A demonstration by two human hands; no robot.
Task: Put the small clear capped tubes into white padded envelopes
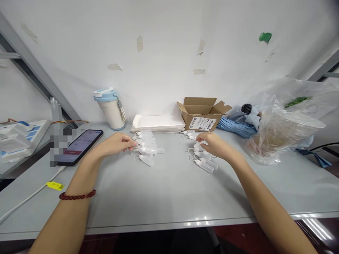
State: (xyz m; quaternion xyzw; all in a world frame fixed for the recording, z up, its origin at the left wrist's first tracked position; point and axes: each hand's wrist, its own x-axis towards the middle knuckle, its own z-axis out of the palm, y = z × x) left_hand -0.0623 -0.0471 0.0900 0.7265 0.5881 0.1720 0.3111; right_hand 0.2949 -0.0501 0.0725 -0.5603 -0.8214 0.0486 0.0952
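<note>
Two groups of small translucent plastic bottles with thin pointed tips and fine white loops lie on the grey table. At the left group [147, 160], my left hand [122, 144] has thumb and index finger pinched together beside the tips. Whatever lies between those fingertips is too small to make out. Over the upper part of the right group [205, 165] is my right hand [210, 141], its fingers bent and the thumb a little apart from the index finger. Some bottles are partly hidden under that hand. A dark red bracelet [77, 195] circles my left wrist.
Behind the bottles lie a stack of white flat packs [160, 123] and an open cardboard box [202, 121]. A cream tumbler [111, 112] and a phone [81, 146] on a cable are at left. A blue folded umbrella [235, 127] and a plastic bag [280, 130] are at right.
</note>
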